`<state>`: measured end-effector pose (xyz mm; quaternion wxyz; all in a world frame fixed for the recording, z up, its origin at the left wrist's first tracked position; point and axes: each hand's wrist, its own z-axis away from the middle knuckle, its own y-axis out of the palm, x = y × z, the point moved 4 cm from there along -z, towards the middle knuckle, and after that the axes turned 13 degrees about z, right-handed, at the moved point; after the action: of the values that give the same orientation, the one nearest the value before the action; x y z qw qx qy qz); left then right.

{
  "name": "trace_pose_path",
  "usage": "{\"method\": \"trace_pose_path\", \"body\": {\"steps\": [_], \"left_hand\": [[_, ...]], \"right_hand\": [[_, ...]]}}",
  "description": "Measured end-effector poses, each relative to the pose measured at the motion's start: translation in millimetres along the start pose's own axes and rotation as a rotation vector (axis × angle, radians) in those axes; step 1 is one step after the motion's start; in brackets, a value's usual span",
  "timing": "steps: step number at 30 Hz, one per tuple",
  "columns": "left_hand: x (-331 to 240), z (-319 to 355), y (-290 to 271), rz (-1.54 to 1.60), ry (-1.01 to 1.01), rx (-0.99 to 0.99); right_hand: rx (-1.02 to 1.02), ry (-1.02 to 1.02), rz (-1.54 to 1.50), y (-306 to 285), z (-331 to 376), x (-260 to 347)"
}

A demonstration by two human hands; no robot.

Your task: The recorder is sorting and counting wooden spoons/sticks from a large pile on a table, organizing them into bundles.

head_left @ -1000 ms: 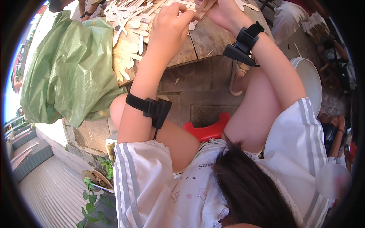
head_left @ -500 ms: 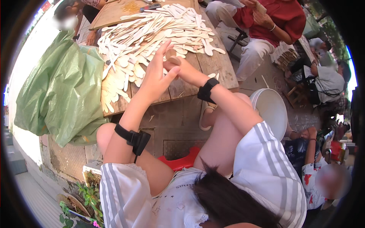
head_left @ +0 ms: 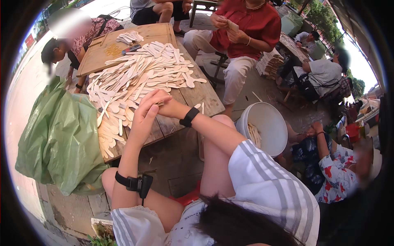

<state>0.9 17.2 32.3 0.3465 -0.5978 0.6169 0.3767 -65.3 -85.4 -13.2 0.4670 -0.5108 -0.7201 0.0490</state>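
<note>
Over the near edge of the wooden table [head_left: 180, 98], my two hands meet around a small bundle of wooden spoons [head_left: 160, 103]. Only the ends of the bundle show between the fingers. My left hand [head_left: 144, 112] curls its fingers over the top, thumb pointing up along the near side. My right hand [head_left: 172, 108] is closed on the bundle from the right, its fingertips partly hidden behind the left hand. Beyond them spreads a large loose heap of pale wooden spoons [head_left: 139, 74], reaching down to the table's left corner.
A green woven sack [head_left: 61, 139] stands left of the table. To my right is a white bucket [head_left: 266, 127] with some wooden spoons inside. Yellow rubber bands [head_left: 114, 50] lie at the far end near a small spoon pile [head_left: 130, 37]. A person in red [head_left: 246, 37] sits across.
My view has shifted, bringing more of the far table and the bucket's contents into sight. My left hand's fingers, stretched upward before, now bend over the bundle.
</note>
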Motion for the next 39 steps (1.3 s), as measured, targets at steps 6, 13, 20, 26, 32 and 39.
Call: {"method": "trace_pose_path", "body": {"steps": [6,13,20,26,32,39], "left_hand": [[-1,9,-21,0.388,-0.202,-0.119],[13,21,-30,0.418,-0.306,-0.177],[11,14,-40,0.062,-0.088,-0.358],[13,6,-43,0.245,-0.071,-0.469],[23,10,-58,0.283,-0.082,-0.591],[33,7,-31,0.351,-0.166,-0.56]], "right_hand": [[0.262,0.435,-0.536,2,3,42],[0.538,0.537,-0.812,23,17,33],[0.654,0.576,-0.717,17,22,41],[0.57,0.609,-0.584,6,19,29],[0.519,0.621,-0.292,-15,5,21],[0.348,0.415,0.094,-85,13,18]]}}
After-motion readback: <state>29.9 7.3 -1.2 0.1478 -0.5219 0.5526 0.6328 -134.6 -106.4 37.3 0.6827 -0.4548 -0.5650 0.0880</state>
